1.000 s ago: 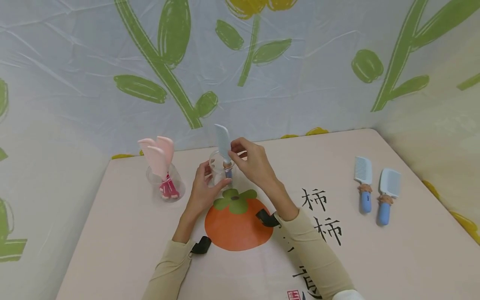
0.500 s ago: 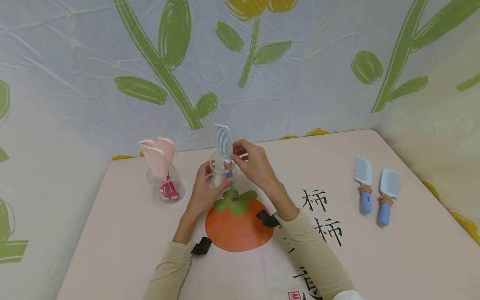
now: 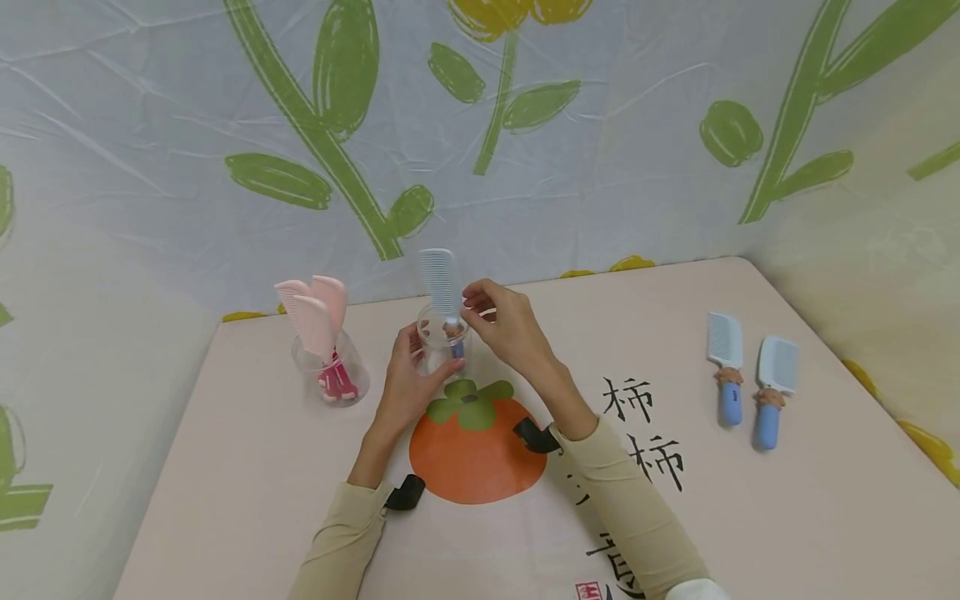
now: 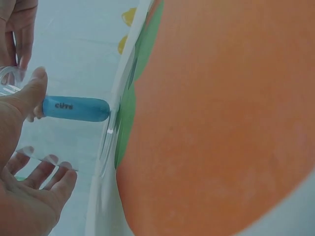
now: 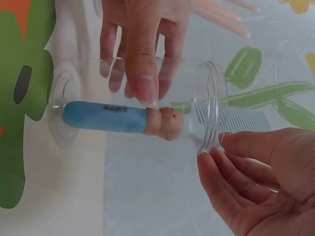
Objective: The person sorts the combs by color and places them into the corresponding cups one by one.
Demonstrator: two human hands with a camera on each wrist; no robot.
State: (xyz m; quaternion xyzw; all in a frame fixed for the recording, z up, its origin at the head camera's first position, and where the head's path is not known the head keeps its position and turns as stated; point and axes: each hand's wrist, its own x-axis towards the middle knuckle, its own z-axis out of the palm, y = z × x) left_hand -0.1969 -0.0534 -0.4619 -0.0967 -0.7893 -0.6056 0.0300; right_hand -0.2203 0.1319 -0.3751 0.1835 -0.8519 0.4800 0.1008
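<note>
A clear jar (image 3: pixel 434 357) stands on the table, gripped by my left hand (image 3: pixel 408 383) with thumb in front and fingers behind. In it stands a pale blue comb (image 3: pixel 437 279), its toothed head above the rim. The right wrist view shows the comb's blue handle (image 5: pixel 108 117) and brown figure inside the jar, the handle end at the bottom. My right hand (image 3: pixel 510 329) is beside the rim, fingers loosely bent and apart from the comb; in the right wrist view its fingertips (image 5: pixel 206 160) are right at the rim.
At left, another clear jar (image 3: pixel 352 354) holds several pink combs (image 3: pixel 313 321) with dark pink handles. To the right lie a blue comb (image 3: pixel 726 367) and a blue paddle brush (image 3: pixel 776 392). The tablecloth (image 3: pixel 247 467) bears a printed persimmon (image 3: pixel 476 458) and black characters.
The blue comb has turned in the jar and its head has tipped left, away from my right hand, which has let go of it. My left hand stays on the jar.
</note>
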